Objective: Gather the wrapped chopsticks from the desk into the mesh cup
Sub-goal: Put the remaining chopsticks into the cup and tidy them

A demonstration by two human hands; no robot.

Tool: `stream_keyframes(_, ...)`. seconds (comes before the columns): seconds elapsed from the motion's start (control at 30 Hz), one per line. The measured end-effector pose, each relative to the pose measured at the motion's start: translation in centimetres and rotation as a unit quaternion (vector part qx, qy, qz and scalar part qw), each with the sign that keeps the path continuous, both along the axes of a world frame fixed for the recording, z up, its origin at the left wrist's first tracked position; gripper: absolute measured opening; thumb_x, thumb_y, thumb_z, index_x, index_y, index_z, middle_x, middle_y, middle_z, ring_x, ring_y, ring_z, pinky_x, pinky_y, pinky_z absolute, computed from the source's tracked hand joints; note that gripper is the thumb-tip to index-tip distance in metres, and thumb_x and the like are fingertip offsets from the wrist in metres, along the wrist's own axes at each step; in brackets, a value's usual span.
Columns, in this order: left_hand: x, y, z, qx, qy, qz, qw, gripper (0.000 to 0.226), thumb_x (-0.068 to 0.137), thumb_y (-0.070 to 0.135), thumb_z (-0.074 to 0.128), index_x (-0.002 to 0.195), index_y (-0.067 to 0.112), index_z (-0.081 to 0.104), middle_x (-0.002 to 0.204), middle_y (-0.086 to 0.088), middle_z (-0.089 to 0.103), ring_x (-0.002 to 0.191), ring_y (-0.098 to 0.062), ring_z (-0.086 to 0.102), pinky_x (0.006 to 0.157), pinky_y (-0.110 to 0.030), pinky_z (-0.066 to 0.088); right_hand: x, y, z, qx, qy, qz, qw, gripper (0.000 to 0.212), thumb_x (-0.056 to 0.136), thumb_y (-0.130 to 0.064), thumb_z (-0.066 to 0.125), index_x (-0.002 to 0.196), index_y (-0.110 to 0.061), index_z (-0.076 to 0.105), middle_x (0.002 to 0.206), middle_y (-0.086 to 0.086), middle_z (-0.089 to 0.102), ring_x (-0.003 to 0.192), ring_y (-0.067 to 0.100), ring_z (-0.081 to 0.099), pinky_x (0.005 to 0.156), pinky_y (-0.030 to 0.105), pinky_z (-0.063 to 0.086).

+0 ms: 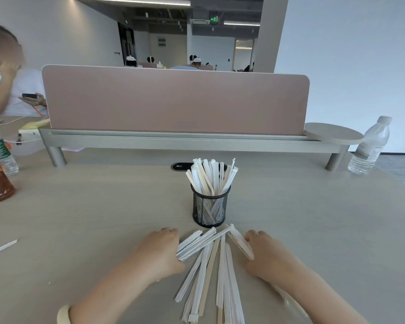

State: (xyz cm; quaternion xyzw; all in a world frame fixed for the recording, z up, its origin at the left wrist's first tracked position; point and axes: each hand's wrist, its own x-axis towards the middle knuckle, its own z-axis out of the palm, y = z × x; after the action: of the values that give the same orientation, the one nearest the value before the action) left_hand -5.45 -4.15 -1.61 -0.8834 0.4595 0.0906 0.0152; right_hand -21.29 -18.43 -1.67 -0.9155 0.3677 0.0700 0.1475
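The loose chopsticks [211, 272] lie in a fan on the desk [80, 206] just in front of the person, between the two hands, and their long axes run mostly away from the body toward the cup [210, 208], converging a little at the far end. The cup stands upright just beyond the fan's far tips, close to them but apart, already holding a crowded bunch of wrapped pairs that lean out over its rim. The left hand [159, 249] rests knuckles-up on the left edge of the fan, fingers curled down against a few sticks that slant up to the right; whether it has truly closed round them or is only pressing on them I cannot tell. The right hand [262, 251] sits on the right edge, fingers bent over one wrapped pair [240, 243] that slants up to the left, and its grip looks light rather than closed. So the pile lies inward of both hands, and the likely move is a squeeze from both sides to bring the sticks parallel before lifting them. Both hands are about equally near the cup. One stray wrapped stick [1, 248] lies well apart at the desk's left edge, nearer the left hand, and will need a separate reach.
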Motion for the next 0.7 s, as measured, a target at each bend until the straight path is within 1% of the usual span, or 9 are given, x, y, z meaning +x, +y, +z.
stream_keyframes(0.13,0.1,-0.9,-0.3,0.041,-0.029,-0.007,0.999,0.03,0.08,0.019,0.054,0.107,0.008,0.049,0.119,-0.012,0.056,0.108,-0.03,0.056,0.081,-0.034,0.043,0.7,-0.3,-0.1,-0.009,0.016,-0.005,1.0,0.034,0.085,-0.009,0.046,0.119,-0.007,0.042,0.125,0.013,0.052,0.115,0.032,0.054,0.082,0.03,0.042)
stream_keyframes(0.23,0.1,-1.1,-0.6,0.045,-0.036,-0.012,0.998,0.03,0.081,0.015,0.053,0.109,0.006,0.049,0.12,-0.013,0.055,0.108,-0.03,0.056,0.082,-0.034,0.043,0.9,-0.3,-0.2,-0.012,0.012,-0.007,1.0,0.017,0.087,-0.006,0.043,0.101,-0.012,0.036,0.125,0.014,0.05,0.116,0.033,0.054,0.079,0.029,0.039)
stream_keyframes(0.3,0.1,-0.9,-0.8,0.036,-0.036,-0.014,0.999,0.028,0.082,0.013,0.051,0.109,0.007,0.05,0.12,-0.013,0.054,0.109,-0.03,0.055,0.084,-0.035,0.044,0.7,-0.3,-0.6,-0.013,0.001,-0.006,1.0,0.016,0.087,-0.007,0.041,0.097,-0.014,0.03,0.125,0.013,0.05,0.115,0.032,0.053,0.079,0.029,0.037)
stream_keyframes(0.37,0.2,-0.6,-0.9,0.024,-0.029,-0.016,0.999,0.025,0.083,0.014,0.048,0.108,0.008,0.048,0.121,-0.013,0.052,0.111,-0.031,0.053,0.087,-0.037,0.042,0.4,-0.8,-0.9,0.001,-0.025,-0.009,1.0,0.012,0.088,-0.009,0.039,0.098,-0.014,0.034,0.114,0.008,0.052,0.101,0.03,0.054,0.073,0.029,0.037)
stream_keyframes(0.43,0.4,-0.3,-0.7,0.014,-0.012,-0.022,1.0,0.015,0.085,0.015,0.044,0.1,0.013,0.043,0.121,-0.014,0.053,0.11,-0.031,0.051,0.086,-0.037,0.041,0.1,-1.4,-1.0,0.043,-0.068,-0.02,0.997,0.009,0.088,-0.009,0.037,0.094,-0.015,0.035,0.089,-0.001,0.05,0.08,0.023,0.048,0.058,0.026,0.033)
stream_keyframes(0.47,0.4,-0.2,-0.5,0.008,0.002,-0.024,1.0,0.009,0.086,0.016,0.042,0.094,0.016,0.038,0.12,-0.015,0.053,0.107,-0.032,0.05,0.083,-0.036,0.04,-0.1,-1.6,-1.0,0.07,-0.093,-0.031,0.993,0.008,0.087,-0.009,0.036,0.092,-0.014,0.036,0.081,-0.002,0.049,0.072,0.02,0.047,0.055,0.025,0.032)
stream_keyframes(0.57,0.9,0.0,0.1,-0.005,0.067,-0.022,0.998,0.009,0.089,0.018,0.037,0.089,0.014,0.029,0.107,-0.017,0.055,0.089,-0.032,0.046,0.069,-0.032,0.031,-0.3,-2.1,-0.7,0.139,-0.148,-0.048,0.978,0.013,0.084,-0.008,0.034,0.095,-0.011,0.039,0.072,0.004,0.06,0.059,0.021,0.05,0.061,0.031,0.042)
stream_keyframes(0.63,1.5,0.2,0.3,-0.016,0.135,-0.027,0.99,0.008,0.089,0.019,0.035,0.089,0.015,0.028,0.087,-0.01,0.05,0.079,-0.027,0.043,0.066,-0.032,0.029,-0.3,-2.1,-0.8,0.154,-0.163,-0.046,0.973,0.013,0.088,-0.012,0.035,0.098,-0.01,0.042,0.068,0.004,0.058,0.057,0.021,0.049,0.061,0.031,0.04)
stream_keyframes(0.7,2.1,0.4,0.8,-0.035,0.202,-0.036,0.978,0.005,0.088,0.018,0.033,0.09,0.017,0.03,0.076,-0.003,0.043,0.073,-0.022,0.041,0.065,-0.031,0.03,-0.1,-2.2,-0.7,0.162,-0.189,-0.051,0.967,0.01,0.09,-0.017,0.04,0.096,-0.011,0.044,0.068,0.0,0.052,0.06,0.021,0.046,0.06,0.03,0.038)
